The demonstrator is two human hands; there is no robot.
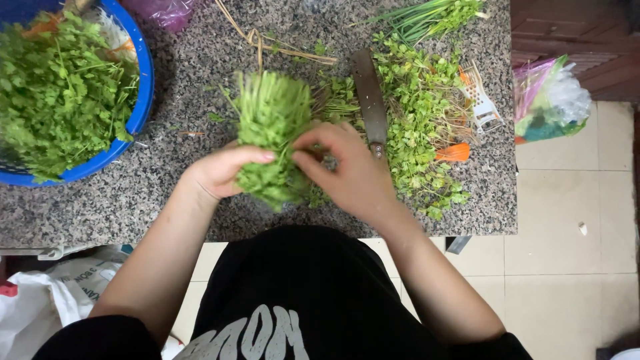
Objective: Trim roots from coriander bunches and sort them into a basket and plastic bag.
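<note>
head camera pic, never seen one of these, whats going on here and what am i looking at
This is one picture from a camera worn on a person's head, looking down at their own two bare hands. There is no machine. The black shape at the bottom is the person's shirt.

The left hand and the right hand both grip a bunch of green herbs, cut stem ends pointing away from the person, over a speckled stone counter.

On the counter to the right lies a knife, and beside it a loose pile of herbs with a small white and orange tool at its edge. A blue basket at the left holds more greens. Dry straw ties lie at the top. A plastic bag sits off the counter at the right.
</note>
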